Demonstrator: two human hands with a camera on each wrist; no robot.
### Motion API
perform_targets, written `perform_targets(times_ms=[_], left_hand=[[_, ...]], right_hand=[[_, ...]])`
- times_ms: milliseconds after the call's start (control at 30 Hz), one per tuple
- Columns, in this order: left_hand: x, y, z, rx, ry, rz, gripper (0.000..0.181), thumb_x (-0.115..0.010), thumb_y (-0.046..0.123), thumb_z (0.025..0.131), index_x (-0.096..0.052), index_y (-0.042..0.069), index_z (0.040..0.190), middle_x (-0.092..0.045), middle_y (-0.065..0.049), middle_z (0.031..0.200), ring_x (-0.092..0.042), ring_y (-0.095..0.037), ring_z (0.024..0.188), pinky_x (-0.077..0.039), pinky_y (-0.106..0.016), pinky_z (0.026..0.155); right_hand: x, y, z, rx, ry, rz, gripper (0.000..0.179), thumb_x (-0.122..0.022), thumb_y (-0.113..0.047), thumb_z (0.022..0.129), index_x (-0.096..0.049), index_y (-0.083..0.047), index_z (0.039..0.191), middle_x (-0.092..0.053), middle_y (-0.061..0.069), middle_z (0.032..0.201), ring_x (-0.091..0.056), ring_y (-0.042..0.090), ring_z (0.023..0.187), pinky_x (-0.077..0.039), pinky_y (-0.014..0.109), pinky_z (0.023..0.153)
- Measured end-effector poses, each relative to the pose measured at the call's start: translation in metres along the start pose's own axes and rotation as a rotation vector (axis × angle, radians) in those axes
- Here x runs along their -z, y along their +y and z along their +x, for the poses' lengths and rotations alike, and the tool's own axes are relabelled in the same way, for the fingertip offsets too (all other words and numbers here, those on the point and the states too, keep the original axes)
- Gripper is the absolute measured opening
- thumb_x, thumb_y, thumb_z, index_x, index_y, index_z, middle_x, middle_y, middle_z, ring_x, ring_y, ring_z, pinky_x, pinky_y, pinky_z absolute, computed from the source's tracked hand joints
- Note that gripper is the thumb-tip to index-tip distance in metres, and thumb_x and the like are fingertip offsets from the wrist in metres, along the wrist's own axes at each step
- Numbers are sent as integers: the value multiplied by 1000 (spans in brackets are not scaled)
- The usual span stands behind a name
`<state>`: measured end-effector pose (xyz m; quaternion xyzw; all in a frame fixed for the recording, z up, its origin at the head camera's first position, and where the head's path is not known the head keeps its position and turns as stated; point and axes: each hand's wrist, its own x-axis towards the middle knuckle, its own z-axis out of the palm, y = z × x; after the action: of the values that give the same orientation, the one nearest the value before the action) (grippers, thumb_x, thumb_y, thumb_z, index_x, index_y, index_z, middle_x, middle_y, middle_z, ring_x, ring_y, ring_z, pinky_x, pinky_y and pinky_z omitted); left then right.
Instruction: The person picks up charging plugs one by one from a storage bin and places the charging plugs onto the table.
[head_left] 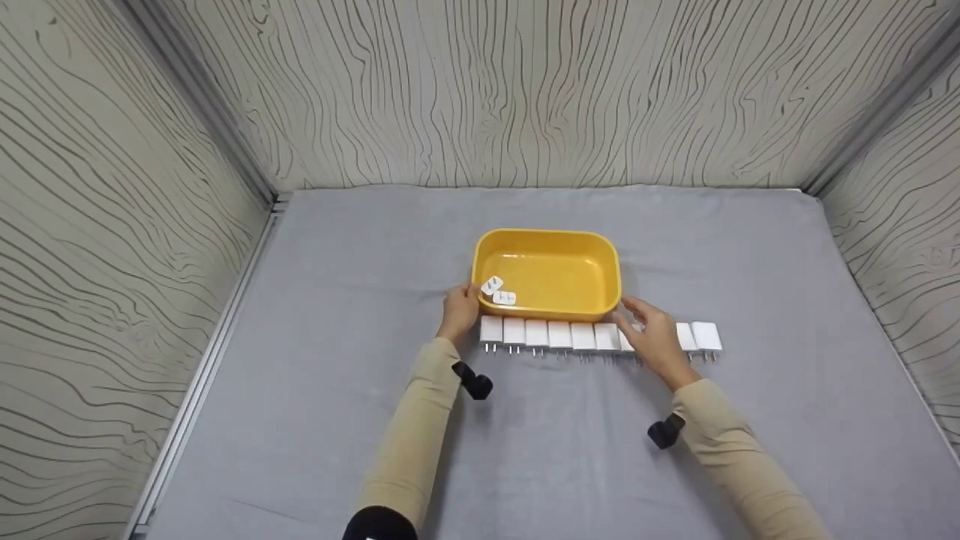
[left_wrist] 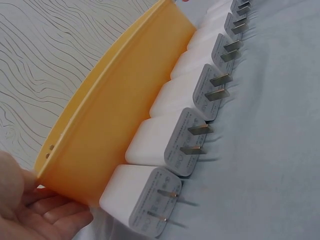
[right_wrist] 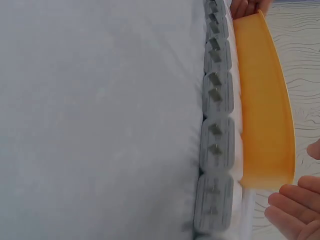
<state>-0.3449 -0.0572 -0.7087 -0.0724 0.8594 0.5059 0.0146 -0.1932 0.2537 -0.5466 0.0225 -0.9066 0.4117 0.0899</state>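
A yellow plastic basin (head_left: 551, 308) stands behind a row of white plug chargers (head_left: 560, 335). Two white chargers (head_left: 498, 291) lie inside it, at its front left corner. My left hand (head_left: 459, 309) holds that corner, the thumb by the rim and the fingers under the side in the left wrist view. At the basin's front right corner is my right hand (head_left: 652, 337), thumb and fingers spread apart, close to the wall; the right wrist view shows a small gap. This hand hides part of the charger row. Metal prongs point toward me.
Grey cloth (head_left: 360, 315) covers the table. Wood-patterned panels (head_left: 480, 90) rise at the back and both sides, with metal rails (head_left: 210, 352) along the edges. Each sleeve carries a black wrist mount (head_left: 474, 381).
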Motion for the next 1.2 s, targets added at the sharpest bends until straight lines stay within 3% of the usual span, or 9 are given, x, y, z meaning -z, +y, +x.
perform_targets(times_ms=[100,167,367,467,600,667,833,1067,1200], left_hand=[[19,35,-29,10,-25,-9,43,-40,40,102,-66,9,86,-57,-5,74,-51,-18,71,-44,-31,64],[18,35,-29,11,-23,-4,44,-39,38,103,-65,7,86,-55,-5,72,-50,-18,69,-43,-31,62],[-28,-48,33,7,-20,-12,46,-40,50,99,-66,15,83,-54,-1,72,-49,-15,68,-41,-28,58],[-38,-70,48,-15,-17,-18,49,-39,59,96,-67,21,83,-58,0,75,-51,-14,70,-42,-26,60],[-23,-36,24,13,3,32,42,-41,45,100,-69,16,88,-63,-3,81,-52,-15,74,-44,-29,64],[0,5,-8,32,-17,32,40,-41,38,102,-71,11,96,-66,-7,88,-54,-16,79,-47,-31,69],[35,59,-50,20,-69,-36,45,-42,42,101,-71,7,101,-68,-9,93,-56,-17,82,-50,-32,75],[16,26,-22,-30,-1,-1,46,-42,44,100,-70,9,90,-64,-6,80,-53,-16,72,-46,-29,64],[34,55,-42,-15,-41,-29,48,-42,45,101,-70,8,91,-65,-10,82,-55,-19,75,-48,-32,69]], right_hand=[[-6,-4,6,-47,5,49,42,-62,-13,92,-55,9,128,-61,29,125,-59,43,116,-50,48,98],[-10,-5,9,-88,32,87,42,-61,-12,93,-55,9,128,-62,29,124,-61,42,114,-51,45,97],[-19,-9,18,-204,140,187,38,-62,-7,91,-57,11,124,-63,31,119,-63,40,111,-55,26,90],[-22,-10,22,-282,171,239,38,-61,-7,91,-56,11,125,-62,31,122,-62,40,115,-54,16,86],[-25,-9,28,-413,154,333,42,-55,-9,95,-51,10,132,-56,31,131,-55,38,124,-50,8,84],[-26,-7,32,-473,145,380,42,-54,-10,96,-49,9,134,-53,30,134,-54,36,126,-49,4,80],[-30,-1,37,-560,148,429,41,-55,-12,96,-53,8,132,-54,28,134,-63,11,103,-45,0,69],[-31,1,38,-593,121,396,42,-56,-22,97,-56,3,131,-57,24,134,-63,16,107,-45,4,70],[-31,0,38,-614,119,398,44,-56,-25,97,-55,1,133,-56,23,135,-59,25,118,-44,6,72]])
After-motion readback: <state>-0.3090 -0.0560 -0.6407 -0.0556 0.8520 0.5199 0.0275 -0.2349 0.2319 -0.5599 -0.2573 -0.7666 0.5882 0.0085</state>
